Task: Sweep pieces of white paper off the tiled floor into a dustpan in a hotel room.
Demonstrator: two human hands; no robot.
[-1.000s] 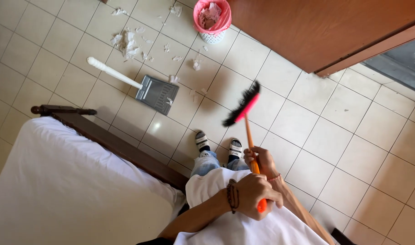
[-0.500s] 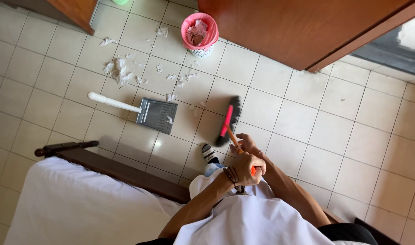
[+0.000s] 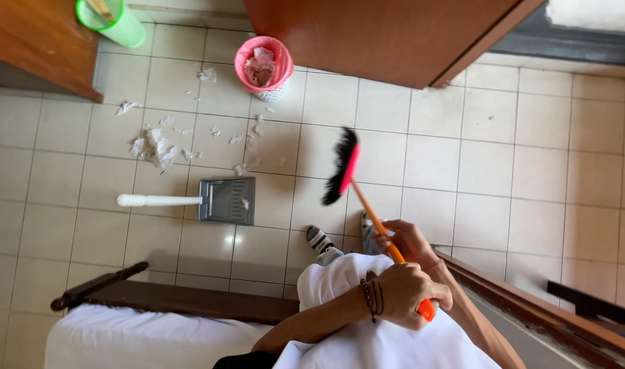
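Broom [image 3: 344, 166] gripped in both fists, left hand [image 3: 409, 295] and right hand [image 3: 409, 240] wrapped on its handle, head raised beside dustpan [image 3: 227, 201]; paper scraps [image 3: 154, 147] beyond dustpan unswept, dustpan nearly empty

Bare tiles lie right of the broom [image 3: 342, 166]; leftward, dustpan [image 3: 225, 201], paper scraps [image 3: 154, 147] and pink bin [image 3: 263, 67] obstruct.

The left hand [image 3: 406, 295] is curled into a tight fist around the bottom end of an orange stick, with dark bead bands on its wrist. Its arm is bent and comes in from about 7 o'clock. The right hand [image 3: 408, 240] sits just above it toward 12 o'clock, fingers wrapped on the same stick, and its arm runs down toward 5 o'clock.
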